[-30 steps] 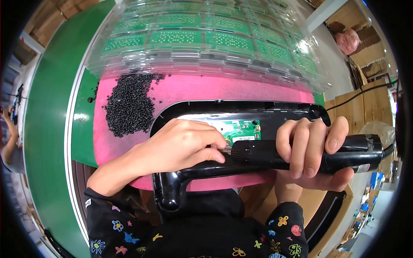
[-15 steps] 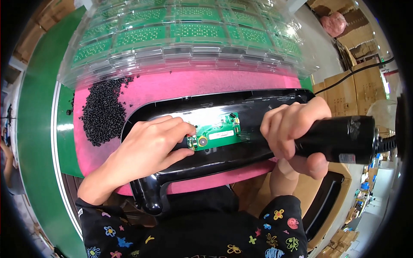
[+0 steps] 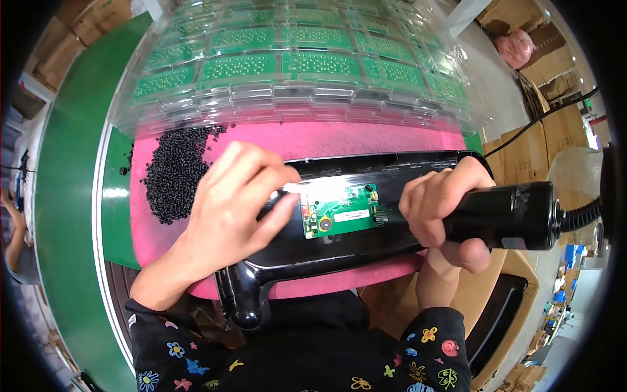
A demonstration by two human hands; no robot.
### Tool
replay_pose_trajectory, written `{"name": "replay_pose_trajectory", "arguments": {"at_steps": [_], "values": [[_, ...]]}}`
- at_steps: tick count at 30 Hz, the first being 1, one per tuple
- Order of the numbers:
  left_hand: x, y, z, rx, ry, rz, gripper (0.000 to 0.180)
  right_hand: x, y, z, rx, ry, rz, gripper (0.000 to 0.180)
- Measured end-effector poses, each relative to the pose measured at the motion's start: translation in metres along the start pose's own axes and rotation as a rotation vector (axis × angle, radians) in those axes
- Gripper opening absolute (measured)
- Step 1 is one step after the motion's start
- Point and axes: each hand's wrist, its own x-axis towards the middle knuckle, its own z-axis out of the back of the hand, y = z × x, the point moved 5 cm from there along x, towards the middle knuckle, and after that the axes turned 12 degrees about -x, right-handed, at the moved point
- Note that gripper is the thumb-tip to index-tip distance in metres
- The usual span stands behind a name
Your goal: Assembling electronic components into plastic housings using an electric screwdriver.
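My right hand [image 3: 447, 206] is wrapped round a black electric screwdriver [image 3: 509, 217], held sideways over the right part of a black plastic shell [image 3: 326, 260]; its tip is hidden by the hand. Inside the shell lies a green circuit board [image 3: 356, 225] with a white label, a round part and a bundle of thin dark wires or pins at its right end. My left hand [image 3: 238, 202] hovers over the shell's left part, just left of the board. Its fingers are half bent, with the thumb apart and nothing visible between them.
A heap of small black screws [image 3: 173, 176] lies on the pink mat [image 3: 366, 137] at left. Stacked clear plastic trays [image 3: 294, 91] with green boards stand behind. A carton [image 3: 516, 294] holding a black part is at lower right. A black cable [image 3: 542, 117] runs at right.
My left hand has lifted off the board's left end and moved up and back from it, uncovering that end. My right hand keeps its grip on the screwdriver. The whole view has shifted slightly.
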Motion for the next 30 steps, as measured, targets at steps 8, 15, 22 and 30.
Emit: {"name": "replay_pose_trajectory", "arguments": {"at_steps": [8, 15, 22, 30], "values": [[-0.003, 0.021, -0.002, 0.051, 0.145, 0.157, 0.026, -0.005, -0.025, 0.064, 0.315, -0.778, -0.230, 0.031], [-0.008, 0.021, -0.013, 0.026, 0.309, 0.279, 0.016, -0.009, 0.011, 0.034, -0.753, -0.883, 0.302, 0.062], [-0.021, 0.009, -0.001, -0.060, 0.233, 0.249, 0.016, -0.029, 0.103, -0.079, -1.268, -0.016, 0.748, 0.010], [-0.057, -0.046, 0.038, 0.009, -0.108, 0.049, 0.029, -0.023, 0.144, -0.094, -1.689, 0.224, 0.948, 0.007]]}}
